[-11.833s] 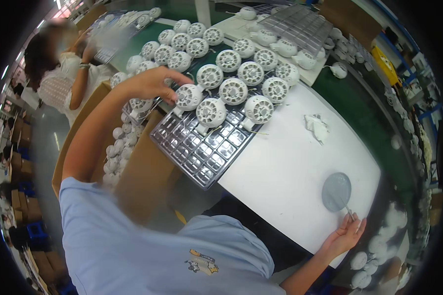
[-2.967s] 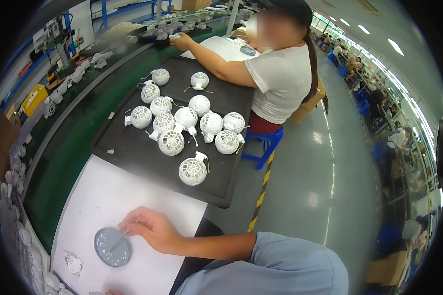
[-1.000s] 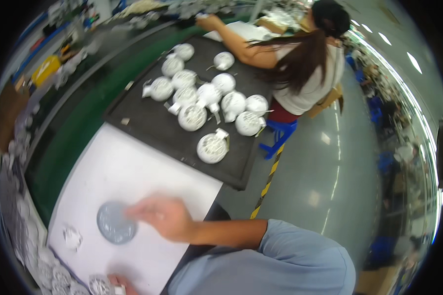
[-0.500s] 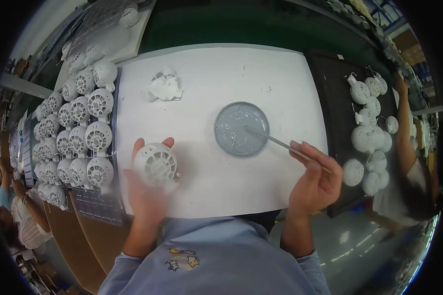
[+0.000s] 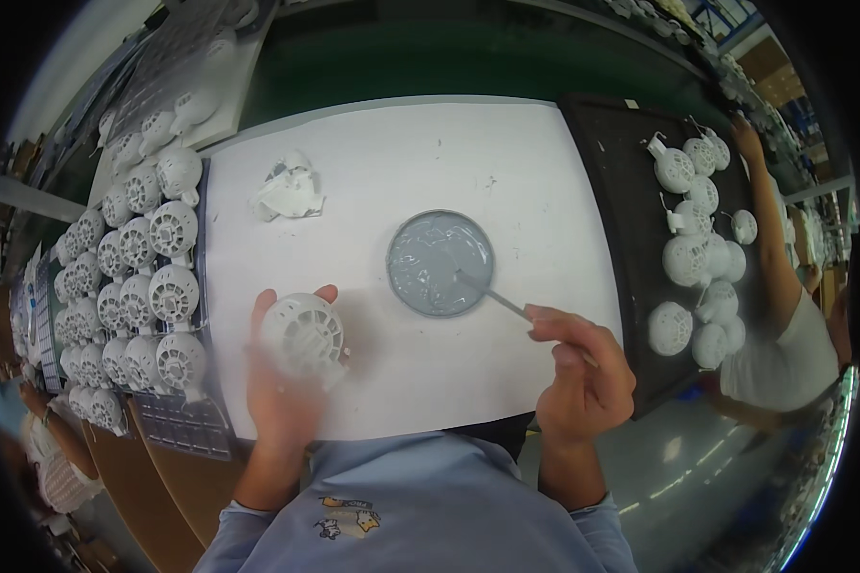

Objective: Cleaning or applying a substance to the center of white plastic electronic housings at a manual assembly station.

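My left hand [image 5: 282, 392] holds a round white plastic fan housing [image 5: 303, 334] over the near left part of a white sheet [image 5: 354, 172]. The housing's spoked, grille-like side faces up, and its lower part is blurred. In my right hand [image 5: 591, 377], a thin grey stick [image 5: 508, 304] is pinched between thumb and fingers. Its tip dips into grey paste in a shallow round dish [image 5: 490, 277] at the sheet's middle. A crumpled white wipe [image 5: 290, 191] lies at the sheet's far left.
Rows of white housings [image 5: 174, 294] stand in dark trays [image 5: 183, 427] on the left. More round white parts [image 5: 688, 258], some with wires, lie on a dark board [image 5: 621, 191] at the right. A co-worker's arm [image 5: 769, 229] reaches in beyond it.
The whole view has shifted, with the sheet and dish now further left. The stick's tip has moved a little within the paste. Both hands keep their hold.
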Demonstrator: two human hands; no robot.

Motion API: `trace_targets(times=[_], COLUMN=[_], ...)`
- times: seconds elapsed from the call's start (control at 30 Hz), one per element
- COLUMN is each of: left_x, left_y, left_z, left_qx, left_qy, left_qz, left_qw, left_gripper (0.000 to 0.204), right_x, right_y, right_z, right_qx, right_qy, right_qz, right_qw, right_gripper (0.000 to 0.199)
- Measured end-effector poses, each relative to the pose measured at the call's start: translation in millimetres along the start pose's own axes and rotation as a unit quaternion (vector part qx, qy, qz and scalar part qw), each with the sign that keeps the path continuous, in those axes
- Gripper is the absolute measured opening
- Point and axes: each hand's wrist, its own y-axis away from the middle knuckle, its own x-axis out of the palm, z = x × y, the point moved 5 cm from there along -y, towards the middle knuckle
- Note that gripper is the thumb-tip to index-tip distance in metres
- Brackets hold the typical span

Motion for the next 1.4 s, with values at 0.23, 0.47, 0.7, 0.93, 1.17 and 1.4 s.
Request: trace_targets(times=[0.23,0.47,0.7,0.93,1.17,1.4], left_x=[15,27,30,31,26,25], left_y=[-6,-12,-20,-20,-19,-17], left_z=[1,-13,-21,-23,-18,-13], left_qx=[-0.008,0.008,0.017,0.036,0.037,0.021], left_qy=[-0.009,0.041,-0.068,-0.112,-0.068,-0.052], left_qz=[0.028,0.081,0.038,0.073,0.081,0.111], left_qw=[1.000,0.996,0.997,0.990,0.994,0.992], left_gripper=[0.056,0.051,0.064,0.080,0.087,0.089], right_x=[1,-4,-6,9,17,9], right_y=[1,0,6,11,14,8], right_z=[8,-48,-72,-70,-69,-66], right_qx=[0.014,0.243,0.339,0.365,0.368,0.340], right_qy=[-0.098,-0.171,-0.308,-0.356,-0.351,-0.363], right_qz=[-0.040,-0.218,-0.265,-0.229,-0.212,-0.225], right_qw=[0.994,0.930,0.848,0.830,0.834,0.838], right_gripper=[0.018,0.012,0.022,0.038,0.035,0.029])
